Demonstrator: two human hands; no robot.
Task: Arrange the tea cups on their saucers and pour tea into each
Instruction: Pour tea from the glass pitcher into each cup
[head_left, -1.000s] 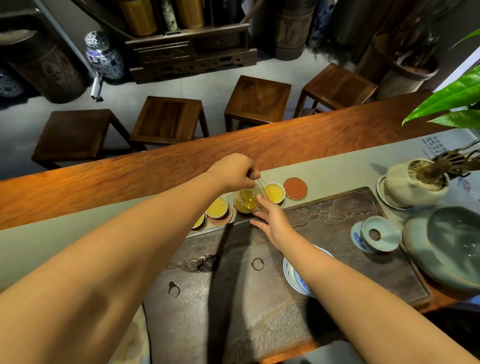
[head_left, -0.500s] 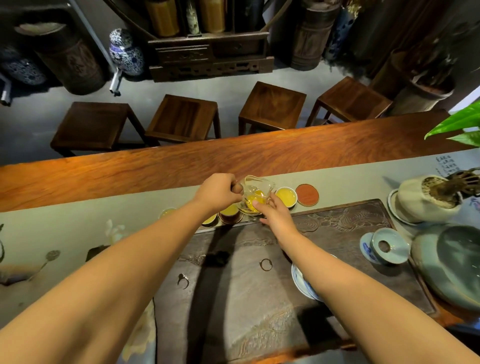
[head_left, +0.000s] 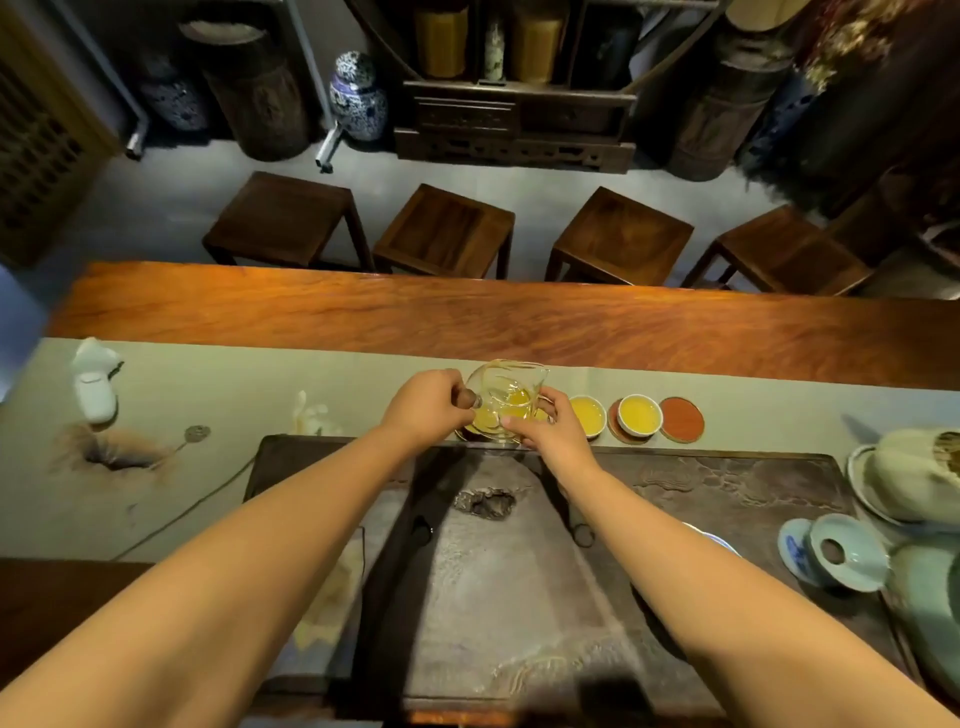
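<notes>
A clear glass pitcher (head_left: 508, 387) with yellow tea in its bottom hangs over the row of cups. My left hand (head_left: 430, 408) grips its handle side; my right hand (head_left: 543, 423) steadies its lower wall with the fingertips. Beneath it sit cups of tea, mostly hidden by the pitcher and my hands. To the right stand a filled cup (head_left: 587, 415) and another filled cup (head_left: 640, 414) on a red saucer (head_left: 616, 428). One more red saucer (head_left: 681, 419) lies bare at the row's right end.
A dark carved tea tray (head_left: 727, 483) lies in front of me on a grey-green runner (head_left: 218, 395). At the right are a pale lidded bowl (head_left: 841, 553), a celadon dish (head_left: 930, 597) and a plant pot (head_left: 909, 478). A white figurine (head_left: 96, 382) stands far left. Stools line the table's far side.
The pitcher has tipped back from pouring to nearly upright above the cups. My right hand rose from the tray edge to the pitcher's wall. The camera view shifted left.
</notes>
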